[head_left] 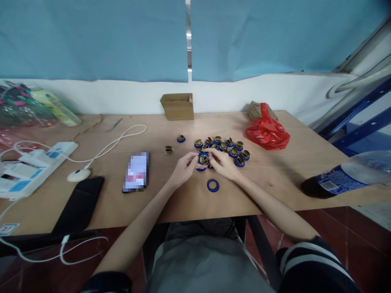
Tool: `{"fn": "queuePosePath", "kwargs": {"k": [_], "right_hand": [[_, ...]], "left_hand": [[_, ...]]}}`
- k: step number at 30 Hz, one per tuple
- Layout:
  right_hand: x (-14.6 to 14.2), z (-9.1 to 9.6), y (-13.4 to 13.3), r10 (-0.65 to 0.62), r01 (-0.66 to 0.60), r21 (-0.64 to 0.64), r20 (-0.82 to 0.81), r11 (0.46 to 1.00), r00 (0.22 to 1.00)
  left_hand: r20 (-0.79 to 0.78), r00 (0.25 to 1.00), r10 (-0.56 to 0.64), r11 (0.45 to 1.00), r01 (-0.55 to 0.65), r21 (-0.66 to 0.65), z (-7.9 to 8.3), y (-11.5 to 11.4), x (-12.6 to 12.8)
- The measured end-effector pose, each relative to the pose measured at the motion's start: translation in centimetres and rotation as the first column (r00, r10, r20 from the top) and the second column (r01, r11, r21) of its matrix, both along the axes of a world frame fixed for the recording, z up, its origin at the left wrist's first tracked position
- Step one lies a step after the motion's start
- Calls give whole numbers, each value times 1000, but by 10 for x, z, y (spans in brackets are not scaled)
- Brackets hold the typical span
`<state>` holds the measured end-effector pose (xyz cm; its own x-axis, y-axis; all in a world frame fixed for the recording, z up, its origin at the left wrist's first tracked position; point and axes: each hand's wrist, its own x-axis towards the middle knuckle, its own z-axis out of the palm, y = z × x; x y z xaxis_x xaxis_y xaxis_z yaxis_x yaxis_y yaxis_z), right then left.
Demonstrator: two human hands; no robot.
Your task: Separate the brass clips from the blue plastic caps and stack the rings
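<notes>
Between my two hands is a round gold metal piece with a blue ring (203, 159) around it. My left hand (185, 167) pinches its left edge with the fingertips. On the opposite edge, the fingers of my right hand (224, 163) are closed. A loose blue ring (213, 190) lies flat just below the hands. Behind and to the right spreads a cluster of gold hinged pieces with blue rings (240, 161), partly hidden by my right hand. One more gold piece with a blue ring (181, 138) sits apart, near a gold piece without a visible ring (169, 150).
A small cardboard box (179, 110) stands against the wall. To the right are a red plastic bag (268, 132) and a bottle of dark drink (339, 179). On the left lie a lit phone (136, 171), a black phone-like slab (80, 203), a white cable (114, 142) and a power strip (45, 165).
</notes>
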<state>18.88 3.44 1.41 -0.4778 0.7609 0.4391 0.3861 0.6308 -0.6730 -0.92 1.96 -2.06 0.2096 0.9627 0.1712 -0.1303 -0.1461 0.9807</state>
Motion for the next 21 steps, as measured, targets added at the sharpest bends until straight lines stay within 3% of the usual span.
{"fn": "queuePosePath", "kwargs": {"k": [7, 15, 21], "right_hand": [[1, 0, 3, 23, -24, -34, -22, 999, 999], [0, -5, 10, 61, -98, -183, -200, 978, 978], [1, -6, 10, 44, -83, -204, -186, 975, 982]], "left_hand": [[2, 1000, -1, 999, 1, 35, -2, 1, 2], [-56, 995, 88, 986, -79, 148, 7, -3, 3], [-22, 995, 101, 982, -96, 161, 8, -5, 7]]}}
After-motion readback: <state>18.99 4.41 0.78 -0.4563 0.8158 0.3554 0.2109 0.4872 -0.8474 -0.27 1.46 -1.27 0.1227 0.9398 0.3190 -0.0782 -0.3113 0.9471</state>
